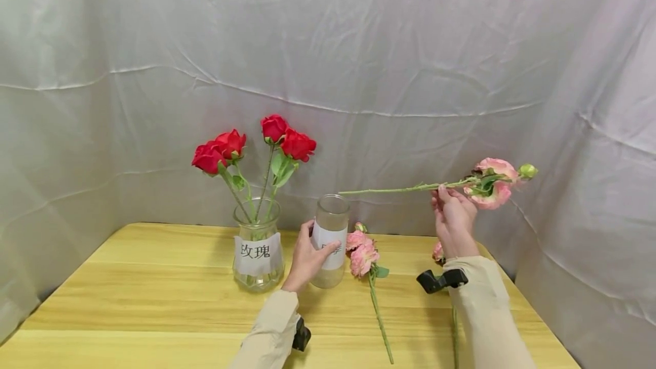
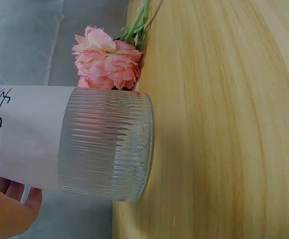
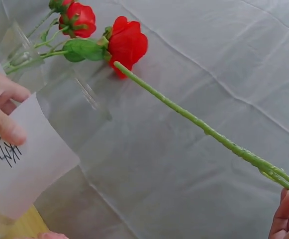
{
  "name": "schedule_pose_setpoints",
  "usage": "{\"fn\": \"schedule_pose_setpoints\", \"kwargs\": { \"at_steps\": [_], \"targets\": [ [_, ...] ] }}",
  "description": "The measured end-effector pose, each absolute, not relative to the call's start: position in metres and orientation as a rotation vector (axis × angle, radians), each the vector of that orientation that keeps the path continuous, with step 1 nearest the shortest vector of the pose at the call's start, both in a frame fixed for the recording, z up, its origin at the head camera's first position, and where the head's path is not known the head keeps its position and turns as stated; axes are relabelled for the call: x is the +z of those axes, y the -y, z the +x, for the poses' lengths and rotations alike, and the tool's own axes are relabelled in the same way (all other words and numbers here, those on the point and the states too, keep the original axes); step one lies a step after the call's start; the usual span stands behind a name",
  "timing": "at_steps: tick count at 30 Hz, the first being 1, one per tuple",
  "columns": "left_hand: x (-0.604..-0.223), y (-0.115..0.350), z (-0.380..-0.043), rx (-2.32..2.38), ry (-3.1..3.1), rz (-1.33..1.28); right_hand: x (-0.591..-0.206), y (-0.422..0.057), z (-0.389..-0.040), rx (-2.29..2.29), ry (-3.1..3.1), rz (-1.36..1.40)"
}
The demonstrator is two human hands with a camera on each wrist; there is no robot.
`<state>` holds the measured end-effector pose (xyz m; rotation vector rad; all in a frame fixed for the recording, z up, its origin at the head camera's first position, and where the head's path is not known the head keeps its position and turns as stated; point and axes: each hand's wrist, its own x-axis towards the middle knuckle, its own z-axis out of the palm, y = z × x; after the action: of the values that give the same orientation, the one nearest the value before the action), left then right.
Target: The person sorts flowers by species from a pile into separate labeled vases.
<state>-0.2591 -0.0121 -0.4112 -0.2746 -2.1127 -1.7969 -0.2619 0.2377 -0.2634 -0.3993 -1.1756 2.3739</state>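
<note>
Pink flower [image 1: 496, 195] pinched by right hand [image 1: 456, 218], stem [image 1: 392, 190] seemingly near jar [image 1: 332, 218] left hand [image 1: 310, 258] grips.

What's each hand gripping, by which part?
Left hand: the cylindrical glass vase, at its paper label. Right hand: a pink flower, by the stem near its blooms.

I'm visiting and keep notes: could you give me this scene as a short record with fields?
Left hand: grips the upright, labelled narrow vase, no flower in it
Right hand: pinches a raised pink flower by its stem, pointing left
Wide vase: left of the narrow one; holds red roses
On the table: a second pink flower, right of the narrow vase; a third, partly hidden by the right arm
Backdrop: grey cloth
</note>
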Motion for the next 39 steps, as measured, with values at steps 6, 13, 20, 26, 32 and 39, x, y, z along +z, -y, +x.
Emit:
{"fn": "schedule_pose_setpoints", "kwargs": {
  "at_steps": [6,13,20,26,32,39],
  "targets": [
    [-0.411,0.012,-0.259,-1.801,2.117,-0.269,-0.263,-0.228,-0.269,2.308,1.27,-0.41],
    [-0.411,0.013,-0.259,-1.803,2.125,-0.261,-0.268,-0.215,-0.276,2.199,1.424,-0.384],
    [-0.413,0.012,-0.259,-1.82,2.12,-0.264,-0.271,-0.203,-0.281,2.107,1.525,-0.321],
    [-0.413,0.013,-0.259,-1.82,2.123,-0.256,-0.271,-0.197,-0.284,2.035,1.562,-0.241],
    [-0.412,0.013,-0.259,-1.812,2.121,-0.259,-0.267,-0.195,-0.285,1.986,1.622,-0.227],
    [-0.412,0.012,-0.259,-1.798,2.11,-0.265,-0.262,-0.192,-0.285,1.921,1.676,-0.19]
  ]
}}
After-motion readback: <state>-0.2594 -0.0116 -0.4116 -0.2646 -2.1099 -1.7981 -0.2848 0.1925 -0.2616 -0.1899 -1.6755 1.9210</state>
